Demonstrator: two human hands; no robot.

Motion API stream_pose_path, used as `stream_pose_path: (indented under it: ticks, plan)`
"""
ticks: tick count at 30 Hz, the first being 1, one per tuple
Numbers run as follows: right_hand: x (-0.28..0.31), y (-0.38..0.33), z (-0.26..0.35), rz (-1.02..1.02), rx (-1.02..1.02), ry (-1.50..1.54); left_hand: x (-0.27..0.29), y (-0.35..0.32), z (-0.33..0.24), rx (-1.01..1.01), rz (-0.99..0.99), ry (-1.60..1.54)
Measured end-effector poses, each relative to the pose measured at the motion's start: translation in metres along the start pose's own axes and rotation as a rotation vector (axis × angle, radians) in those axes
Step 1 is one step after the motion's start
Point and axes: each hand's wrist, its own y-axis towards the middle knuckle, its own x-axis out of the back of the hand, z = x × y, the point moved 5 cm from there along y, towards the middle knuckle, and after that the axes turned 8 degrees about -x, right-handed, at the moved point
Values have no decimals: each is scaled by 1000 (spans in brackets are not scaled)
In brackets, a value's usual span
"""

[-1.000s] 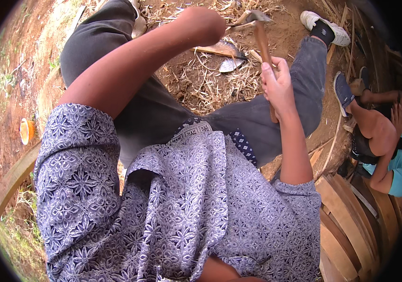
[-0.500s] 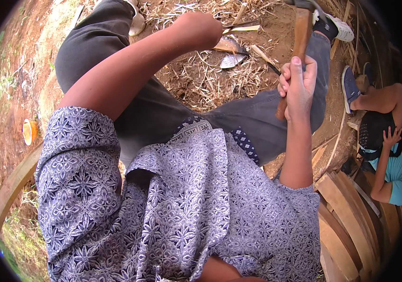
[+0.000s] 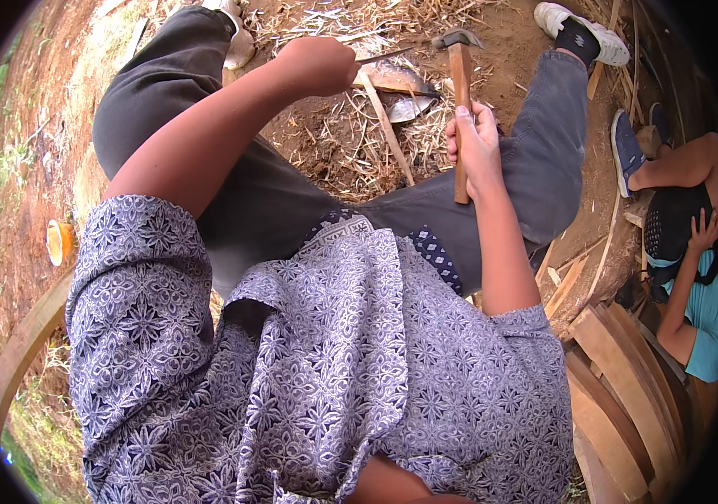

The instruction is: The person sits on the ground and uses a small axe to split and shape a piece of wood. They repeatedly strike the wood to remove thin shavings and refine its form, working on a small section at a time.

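Hammer (image 3: 460, 101) lowered; right hand (image 3: 476, 143) grips its smooth wooden handle.

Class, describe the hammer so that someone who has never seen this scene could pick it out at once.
Start at the person's right hand, raised above the right trouser leg. It grips a hammer by its straight, pale wooden handle, metal head pointing away over the straw-littered ground. Unlike the loose wood strips nearby, it ends in a dark metal head.

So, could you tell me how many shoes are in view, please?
3: a white shoe at top left, a white shoe at top right, and a co-worker's dark blue shoe at right; others may be hidden.
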Motion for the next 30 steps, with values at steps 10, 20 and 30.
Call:
stream_pose_path:
  ticks: [10,20,30]
  plan:
    - [0,24,2,-190,495,-204,16,-12,-61,-115,-50,-1155]
    - [16,20,-30,48,5,459,-66,7,-95,-104,-189,-767]
    - [29,15,-10,-39,100,476,-123,17,-140,-444,-104,452]
